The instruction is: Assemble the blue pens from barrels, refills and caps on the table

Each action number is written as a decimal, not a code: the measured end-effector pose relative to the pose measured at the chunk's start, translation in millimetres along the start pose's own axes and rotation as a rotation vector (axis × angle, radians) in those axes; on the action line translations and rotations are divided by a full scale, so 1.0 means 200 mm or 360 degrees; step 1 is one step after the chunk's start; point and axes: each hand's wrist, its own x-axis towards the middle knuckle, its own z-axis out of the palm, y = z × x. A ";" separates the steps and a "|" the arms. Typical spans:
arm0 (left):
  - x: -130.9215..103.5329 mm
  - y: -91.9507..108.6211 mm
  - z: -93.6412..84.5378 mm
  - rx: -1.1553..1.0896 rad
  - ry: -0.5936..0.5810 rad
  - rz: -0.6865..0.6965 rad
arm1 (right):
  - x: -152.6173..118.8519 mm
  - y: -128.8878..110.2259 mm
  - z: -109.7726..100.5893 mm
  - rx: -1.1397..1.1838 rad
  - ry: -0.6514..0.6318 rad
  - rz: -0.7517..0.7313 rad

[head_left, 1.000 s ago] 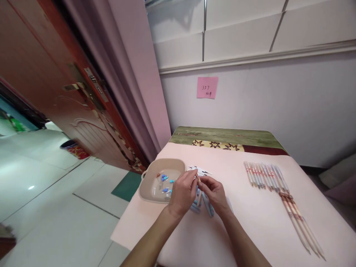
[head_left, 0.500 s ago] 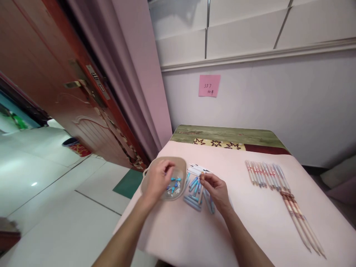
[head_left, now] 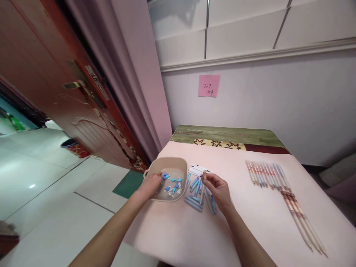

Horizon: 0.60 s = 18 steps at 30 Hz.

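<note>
My left hand (head_left: 151, 185) reaches inside the left part of a beige basin (head_left: 169, 160), its fingers curled and their tips mostly hidden. Beside it in the basin lie small blue pen parts (head_left: 167, 175) and several short white pieces (head_left: 178, 191). Above the table, my right hand (head_left: 218, 187) pinches a pen barrel with a small brown figure at its top (head_left: 205, 174). Just under and left of that hand lie loose blue pen barrels (head_left: 194, 184). Thin white refills (head_left: 196, 169) rest behind them, close to the basin.
A row of assembled pens (head_left: 267, 175) lies on the right side of the pink-covered table (head_left: 236, 237). Several brown-topped pens (head_left: 302, 222) fan out nearer the front. A wall with a pink note (head_left: 209, 86) stands behind; a wooden door (head_left: 69, 92) is at left.
My left hand has moved left and down into the basin, uncovering more of the small blue parts. My right hand stays nearly in place, still pinching the pen barrel.
</note>
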 end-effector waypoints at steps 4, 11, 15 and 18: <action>0.02 -0.01 0.02 0.0124 -0.0028 -0.0011 | 0.00 0.01 0.00 -0.0044 -0.0020 0.0004; 0.01 0.02 -0.02 0.0099 0.0116 -0.0031 | 0.01 0.03 0.00 -0.0101 -0.0015 -0.0021; -0.01 0.16 -0.15 -0.0030 0.0313 0.0077 | 0.01 0.03 0.01 -0.0092 -0.0045 -0.0051; -0.04 0.34 -0.25 -0.0483 0.0490 0.0277 | 0.01 0.02 0.01 -0.0083 -0.0064 -0.0061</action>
